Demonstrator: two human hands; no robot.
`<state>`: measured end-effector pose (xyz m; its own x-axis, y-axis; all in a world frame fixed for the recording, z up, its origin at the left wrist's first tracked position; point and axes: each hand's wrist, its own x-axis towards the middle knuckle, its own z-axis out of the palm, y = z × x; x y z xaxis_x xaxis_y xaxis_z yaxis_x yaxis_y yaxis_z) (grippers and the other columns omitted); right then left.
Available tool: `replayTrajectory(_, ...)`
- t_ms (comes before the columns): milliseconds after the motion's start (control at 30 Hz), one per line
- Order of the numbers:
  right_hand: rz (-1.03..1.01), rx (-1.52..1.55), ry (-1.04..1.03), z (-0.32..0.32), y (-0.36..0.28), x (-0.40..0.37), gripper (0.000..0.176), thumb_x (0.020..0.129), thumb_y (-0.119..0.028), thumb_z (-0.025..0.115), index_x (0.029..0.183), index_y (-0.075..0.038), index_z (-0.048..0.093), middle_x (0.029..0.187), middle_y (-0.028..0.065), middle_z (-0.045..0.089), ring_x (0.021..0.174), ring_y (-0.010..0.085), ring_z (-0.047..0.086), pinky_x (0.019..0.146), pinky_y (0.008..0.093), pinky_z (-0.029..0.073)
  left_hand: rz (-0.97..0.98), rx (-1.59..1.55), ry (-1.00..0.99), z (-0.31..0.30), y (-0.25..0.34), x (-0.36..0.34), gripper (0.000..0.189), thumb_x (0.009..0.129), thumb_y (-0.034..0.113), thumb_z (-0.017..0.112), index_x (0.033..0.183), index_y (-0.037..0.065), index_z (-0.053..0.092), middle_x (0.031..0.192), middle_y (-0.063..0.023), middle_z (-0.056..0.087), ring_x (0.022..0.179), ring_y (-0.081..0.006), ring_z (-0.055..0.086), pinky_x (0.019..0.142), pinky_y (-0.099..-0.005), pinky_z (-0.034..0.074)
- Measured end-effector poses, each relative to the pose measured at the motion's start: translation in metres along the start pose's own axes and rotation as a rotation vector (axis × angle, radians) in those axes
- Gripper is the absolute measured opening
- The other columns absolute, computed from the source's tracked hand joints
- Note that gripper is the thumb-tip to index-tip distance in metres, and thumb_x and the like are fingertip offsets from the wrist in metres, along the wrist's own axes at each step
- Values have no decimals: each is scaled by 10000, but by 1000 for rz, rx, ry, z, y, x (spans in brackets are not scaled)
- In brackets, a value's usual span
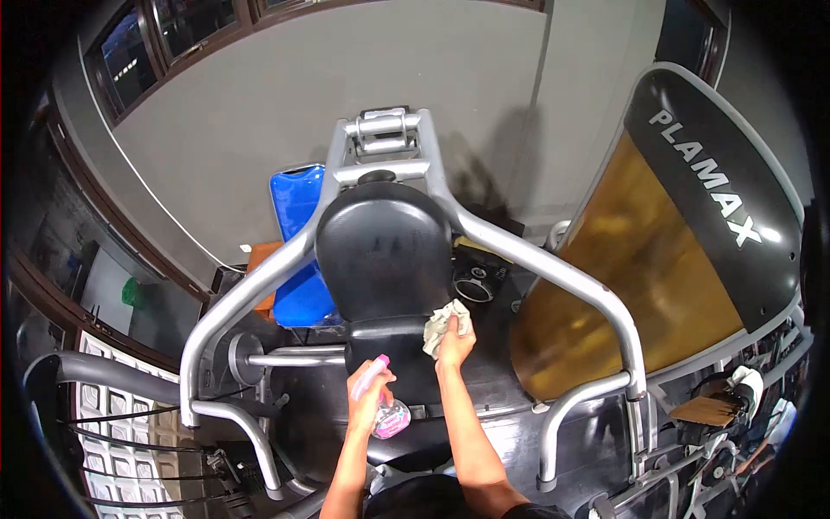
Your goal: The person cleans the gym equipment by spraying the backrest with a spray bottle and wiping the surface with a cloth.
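My left hand [367,394] is wrapped round a clear spray bottle [393,420] with a pink and white nozzle, low in front of the black seat. A crumpled pale cloth [439,329] is gripped in my right hand [455,342], just above the seat's right edge. Behind both hands stands the black padded backrest [385,251] of a gym machine. Part of the seat pad [393,339] shows between my hands.
Silver tubular bars [571,278] curve round both sides of the seat. A PLAMAX panel [640,225] stands at the right. Behind the machine are a blue chair [301,203] and a black speaker-like object [477,278].
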<state>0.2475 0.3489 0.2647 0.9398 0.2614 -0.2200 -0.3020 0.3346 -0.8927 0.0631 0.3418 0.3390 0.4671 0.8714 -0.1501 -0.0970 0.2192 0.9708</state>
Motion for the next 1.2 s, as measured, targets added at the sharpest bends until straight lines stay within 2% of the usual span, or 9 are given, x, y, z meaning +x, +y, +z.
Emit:
replayTrajectory(133,77,53,-1,-14,18,-10,217,921,-76,604,1107,12,673,937,51,697,784,127,646,697,281,519,-2,17,3,8,-11,3,137,858,150,612,842,16,594,765,-138,623,421,-148,529,403,-272,426)
replayTrajectory(200,257,47,-244,-32,24,-11,223,922,-81,608,1119,12,658,1002,58,699,844,142,661,742,281,522,0,20,-11,6,-20,6,146,871,155,621,873,10,603,778,-129,627,423,-139,527,399,-266,422)
replayTrajectory(300,317,45,-306,-55,15,-19,248,936,-144,576,1112,16,649,1009,83,693,911,179,666,812,311,526,-22,29,-43,6,-28,11,161,881,137,619,950,-8,618,805,-121,633,437,-139,536,401,-265,420)
replayTrajectory(533,536,235,-330,-113,-8,-6,404,895,-360,475,1091,-34,610,1005,138,672,917,270,668,854,392,530,-26,227,-22,32,-49,38,151,852,140,623,897,-1,653,789,-77,654,445,-122,550,404,-264,417)
replayTrajectory(733,671,390,-374,-135,-16,6,430,887,-352,504,1154,-35,618,1083,107,669,1036,267,632,950,394,481,-49,310,24,52,-63,64,181,839,161,654,784,-12,646,656,-62,637,441,-117,569,423,-283,439)
replayTrajectory(800,604,135,-317,-130,-17,5,436,889,-299,516,1217,-25,597,1136,97,661,1079,253,619,972,388,470,-90,314,49,53,-69,70,182,844,160,647,802,-17,654,658,-71,638,429,-118,558,409,-282,426)
replayTrajectory(967,449,91,-471,-120,-29,8,324,939,-10,505,1254,-16,577,1146,75,658,1049,162,633,929,303,496,-121,267,62,53,-70,75,171,848,150,637,817,-16,664,656,-73,638,414,-109,538,400,-274,411)
replayTrajectory(1133,295,-77,-481,-101,-26,17,343,922,-39,616,1261,-8,580,1091,61,681,956,146,656,848,283,524,-119,243,-11,38,-80,85,139,849,122,625,860,-8,669,727,-70,657,434,-110,549,399,-261,418)
replayTrajectory(1200,-93,-402,-470,-93,-12,26,355,878,-60,680,1226,-29,613,1063,69,700,946,147,663,852,291,524,-129,187,-32,29,-86,93,130,849,112,621,877,-6,670,759,-70,664,445,-110,556,398,-255,422)
